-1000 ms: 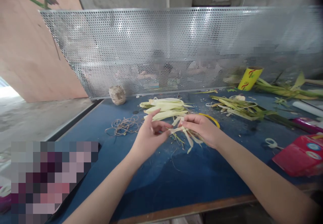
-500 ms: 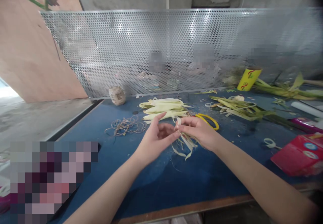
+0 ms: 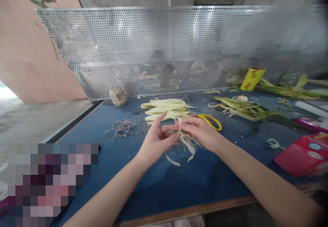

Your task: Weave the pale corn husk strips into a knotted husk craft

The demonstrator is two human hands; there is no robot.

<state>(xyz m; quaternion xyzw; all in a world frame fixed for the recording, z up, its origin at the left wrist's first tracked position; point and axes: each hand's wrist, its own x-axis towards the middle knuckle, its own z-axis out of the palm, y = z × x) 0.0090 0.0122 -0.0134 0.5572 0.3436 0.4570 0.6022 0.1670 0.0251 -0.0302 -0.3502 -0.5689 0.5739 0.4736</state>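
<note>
In the middle of the head view, pale corn husk strips (image 3: 188,145) hang in a loose bunch between my hands, above the blue table. My left hand (image 3: 159,136) pinches the bunch from the left, its thumb bent toward the right fingertips. From the other side, my right hand (image 3: 198,129) grips the same strips with closed fingers. One short strip end sticks up between the fingertips. Just beyond the hands lies a row of pale green corn husks (image 3: 166,109). Yellow-handled scissors (image 3: 211,122) rest behind my right hand, their blades partly hidden.
Left of the hands lies a tangle of thin cord (image 3: 126,127), with a wrapped ball (image 3: 118,96) farther back. A perforated metal screen (image 3: 128,49) closes off the far side; people sit behind it. On the right are a green husk pile (image 3: 238,107), a yellow roll (image 3: 253,79) and a red box (image 3: 301,155).
My hands stay close together in nearly the same place, fingers shifting slightly on the strips. One hanging strip end has swung out to the left and lower.
</note>
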